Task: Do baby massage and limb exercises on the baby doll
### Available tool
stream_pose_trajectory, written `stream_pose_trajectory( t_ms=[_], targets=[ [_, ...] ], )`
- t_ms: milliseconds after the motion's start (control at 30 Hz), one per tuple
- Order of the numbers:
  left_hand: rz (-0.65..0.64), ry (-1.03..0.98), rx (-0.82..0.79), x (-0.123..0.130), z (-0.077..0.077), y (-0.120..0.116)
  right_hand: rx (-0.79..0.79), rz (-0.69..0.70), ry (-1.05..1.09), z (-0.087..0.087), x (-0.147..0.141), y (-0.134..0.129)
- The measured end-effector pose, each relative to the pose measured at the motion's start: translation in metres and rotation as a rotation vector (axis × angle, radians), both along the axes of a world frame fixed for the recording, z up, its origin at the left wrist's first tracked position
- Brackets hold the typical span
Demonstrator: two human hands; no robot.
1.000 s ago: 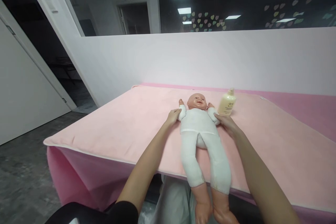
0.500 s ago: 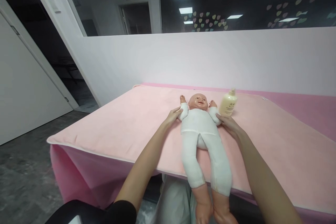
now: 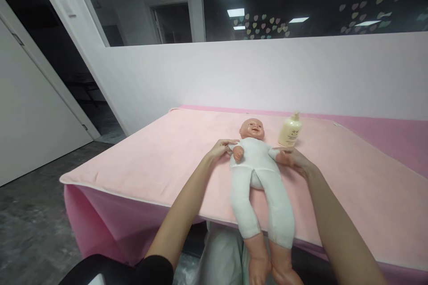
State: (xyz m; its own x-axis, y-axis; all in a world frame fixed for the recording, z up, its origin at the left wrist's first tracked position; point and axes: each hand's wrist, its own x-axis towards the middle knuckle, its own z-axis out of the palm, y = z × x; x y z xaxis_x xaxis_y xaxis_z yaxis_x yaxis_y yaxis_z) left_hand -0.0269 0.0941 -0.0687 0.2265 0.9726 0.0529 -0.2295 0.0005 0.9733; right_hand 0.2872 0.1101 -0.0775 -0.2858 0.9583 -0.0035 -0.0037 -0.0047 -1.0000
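A baby doll (image 3: 254, 153) with a white cloth body lies on its back, its head away from me and its feet hanging over the table's near edge. My left hand (image 3: 222, 148) is closed on the doll's arm at the left of the view, fingers over the upper part. That arm is bent, with its small hand on the doll's side. On the other side, my right hand (image 3: 294, 159) holds the doll's other arm, which points down and outward; my fingertips are partly hidden there. Just behind my right hand stands a pale yellow pump bottle (image 3: 290, 131).
A pink blanket (image 3: 150, 156) covers the table and hangs over its near left corner. Behind the table rises a white wall (image 3: 234, 75) with a dark window above. To the left is a white door (image 3: 36, 111) beside a dark doorway.
Both doll arms have swung from raised beside the head to lowered along the body, with my hands staying on them. The doll's body and the bottle have stayed in place.
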Motion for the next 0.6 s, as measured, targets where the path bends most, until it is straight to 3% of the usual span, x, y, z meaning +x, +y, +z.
stream_pose_trajectory(
  t_ms=[200, 333, 500, 600],
  targets=[
    [0.024, 0.005, 0.035, -0.003, -0.003, 0.005, -0.152, -0.043, 0.043, -0.001, -0.001, 0.003],
    [0.027, -0.005, 0.04, -0.004, -0.003, 0.002, -0.087, -0.082, 0.027, 0.0, -0.001, 0.0],
    [-0.064, 0.003, 0.029, -0.003, 0.0, -0.002, -0.016, -0.035, 0.11, 0.005, -0.004, -0.004],
    [-0.038, -0.032, 0.065, -0.001, 0.001, -0.003, -0.02, 0.001, 0.127, 0.009, -0.007, -0.005]
  ],
)
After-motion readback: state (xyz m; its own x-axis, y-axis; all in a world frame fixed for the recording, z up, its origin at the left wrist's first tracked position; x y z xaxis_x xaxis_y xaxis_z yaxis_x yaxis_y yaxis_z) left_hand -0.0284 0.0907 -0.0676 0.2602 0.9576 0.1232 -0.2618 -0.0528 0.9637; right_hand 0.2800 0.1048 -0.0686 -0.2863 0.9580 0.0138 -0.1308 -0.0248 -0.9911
